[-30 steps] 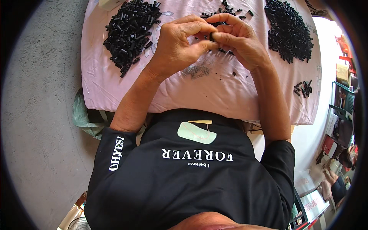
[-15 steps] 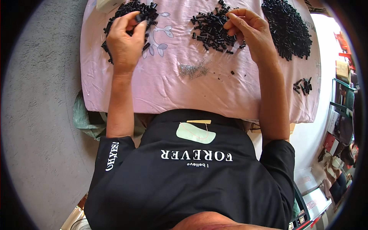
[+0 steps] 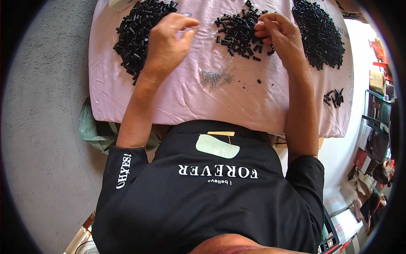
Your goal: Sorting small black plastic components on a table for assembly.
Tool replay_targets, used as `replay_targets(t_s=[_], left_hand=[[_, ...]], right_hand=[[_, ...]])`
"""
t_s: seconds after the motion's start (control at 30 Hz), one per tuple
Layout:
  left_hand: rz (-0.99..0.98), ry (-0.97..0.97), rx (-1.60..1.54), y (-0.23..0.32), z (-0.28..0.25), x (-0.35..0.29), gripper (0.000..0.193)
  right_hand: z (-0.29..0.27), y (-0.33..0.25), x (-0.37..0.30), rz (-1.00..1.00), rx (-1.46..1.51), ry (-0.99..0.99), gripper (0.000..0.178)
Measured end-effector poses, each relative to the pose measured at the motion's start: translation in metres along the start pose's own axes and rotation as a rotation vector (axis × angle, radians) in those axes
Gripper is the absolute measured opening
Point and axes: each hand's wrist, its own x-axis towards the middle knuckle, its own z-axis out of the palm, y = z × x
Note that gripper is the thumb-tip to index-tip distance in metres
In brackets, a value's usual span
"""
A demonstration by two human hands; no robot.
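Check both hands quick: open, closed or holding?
Left hand: open, nothing visible in it.
Right hand: curled at the middle black pile; can't tell whether it holds anything.

On the cloth [image 3: 190, 101] before me, the middle parts heap [image 3: 240, 34] lies between left heap [image 3: 132, 38] and right heap [image 3: 319, 36]; nearer me are metal bits [image 3: 215, 77], with a parts cluster [image 3: 337, 98] rightward.

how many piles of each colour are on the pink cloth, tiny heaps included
black: 4 (left pile, middle pile, right pile, small lower-right pile)
silver: 1 (silver pile)
total: 5
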Motion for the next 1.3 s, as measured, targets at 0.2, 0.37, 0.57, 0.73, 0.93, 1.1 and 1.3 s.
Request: replay_targets(t_s=[0.2,0.37,0.57,0.73,0.93,1.1,1.3], left_hand=[[0.222,-0.141,-0.068,0.022,0.041,0.022,0.014],[0.225,-0.194,0.025,0.028,0.061,0.028,0.017],[0.18,-0.314,0.101,0.026,0.058,0.031,0.014],[0.222,-0.234,0.082,0.022,0.06,0.025,0.012],[0.144,-0.184,0.065,0.02,0.05,0.019,0.009],[0.109,-0.152,0.097,0.009,0.05,0.02,0.01],[0.174,0.026,0.106,0.011,0.069,0.035,0.011]], right_hand=[[-0.004,-0.001,0.001,0.007,0.018,0.012,0.022],[0.0,-0.007,-0.002,-0.05,-0.03,0.027,0.022],[0.005,-0.011,-0.005,-0.094,-0.124,0.037,0.019],[0.004,-0.006,-0.002,-0.192,-0.202,0.022,0.017],[-0.01,-0.007,0.003,-0.175,-0.102,0.163,0.018],[-0.017,0.0,0.008,-0.168,-0.08,0.185,0.018],[-0.016,0.002,0.009,-0.146,-0.087,0.204,0.02]])
